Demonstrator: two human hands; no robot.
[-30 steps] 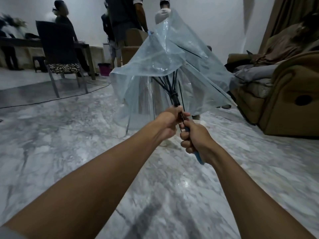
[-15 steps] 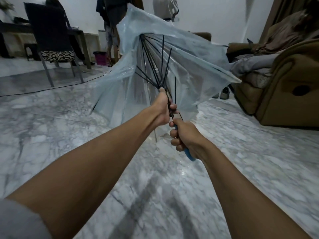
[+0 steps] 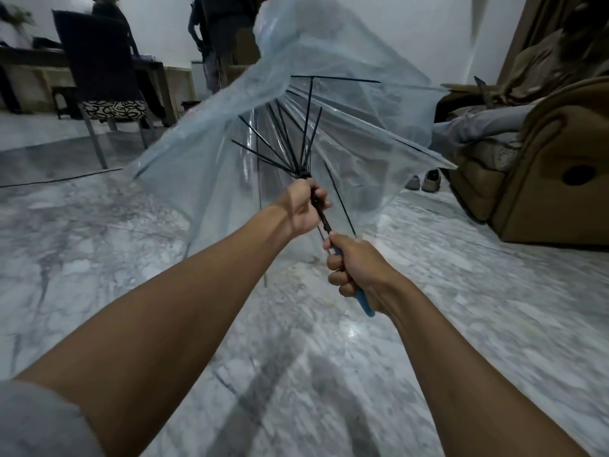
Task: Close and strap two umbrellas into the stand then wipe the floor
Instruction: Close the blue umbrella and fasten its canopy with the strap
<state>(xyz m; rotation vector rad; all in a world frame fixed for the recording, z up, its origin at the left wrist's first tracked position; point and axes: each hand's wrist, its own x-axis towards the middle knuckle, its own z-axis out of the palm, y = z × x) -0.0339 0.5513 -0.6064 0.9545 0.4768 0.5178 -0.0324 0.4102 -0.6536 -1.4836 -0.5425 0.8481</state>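
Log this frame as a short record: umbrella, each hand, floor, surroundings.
umbrella: clear canopy partly open, black ribs splayed
left hand: grips the shaft just below the ribs
right hand: grips the blue handle
floor: grey marble, glossy patch under the hands
surroundings: brown sofa right, chair left
stand: not in view
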